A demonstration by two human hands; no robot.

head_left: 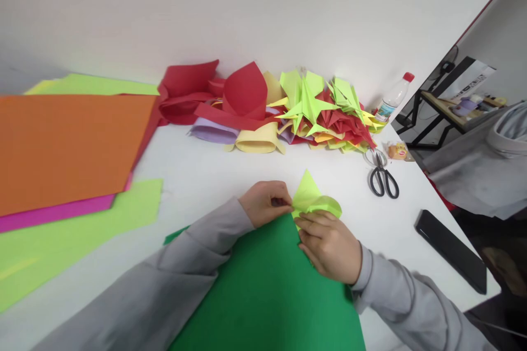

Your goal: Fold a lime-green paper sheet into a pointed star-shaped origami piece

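My left hand (265, 203) and my right hand (329, 244) both pinch a small, partly folded lime-green paper piece (310, 197) just above the far edge of a dark green sheet (267, 290). The left fingers grip its left corner. The right fingers press its lower edge. A pointed flap of the piece stands up between the hands. Both arms wear grey sleeves.
A heap of folded red, yellow and lime paper shapes (313, 109) lies by the wall. Big orange (66, 142), pink and lime sheets lie at the left. Black scissors (382, 178), a plastic bottle (393, 97), a small wrapped snack (398, 151) and a black phone (450, 249) sit at the right.
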